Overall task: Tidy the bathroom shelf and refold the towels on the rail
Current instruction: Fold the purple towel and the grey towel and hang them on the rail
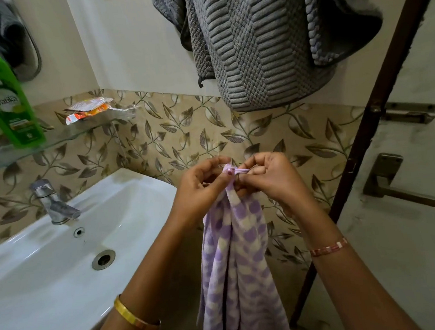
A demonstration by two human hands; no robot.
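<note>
A small purple-and-white checked towel [235,262] hangs down in front of the tiled wall, gathered at its top. My left hand [200,189] pinches the gathered top from the left. My right hand [269,179] pinches the towel's white hanging loop [240,171] from the right. A large grey ribbed towel [258,39] hangs bunched above them; what it hangs from is out of view. At the left, a glass shelf [53,142] carries a green Vatika bottle [3,103] and crumpled orange-and-white sachets [90,111].
A white washbasin [50,269] with a chrome tap [54,201] sits below the shelf. A dark door edge [361,151] and a door with a metal handle [392,187] and bolt [407,114] stand close on the right. Another grey cloth [3,33] hangs top left.
</note>
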